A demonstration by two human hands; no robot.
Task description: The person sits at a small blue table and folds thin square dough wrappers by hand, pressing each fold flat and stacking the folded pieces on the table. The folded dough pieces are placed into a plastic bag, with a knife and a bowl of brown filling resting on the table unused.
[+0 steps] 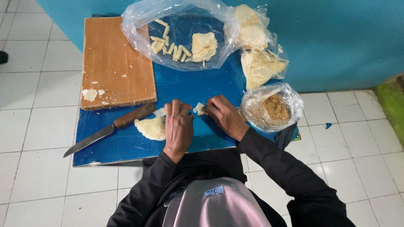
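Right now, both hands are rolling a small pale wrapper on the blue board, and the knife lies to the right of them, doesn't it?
Not quite. In the head view the knife lies to the left of the hands, not the right. The left hand and right hand do hold the small pale wrapper over the blue board.

pale wrapper piece (199, 108) mostly hidden between fingers, stack of wrappers (152, 127) partly under left hand (178, 126)
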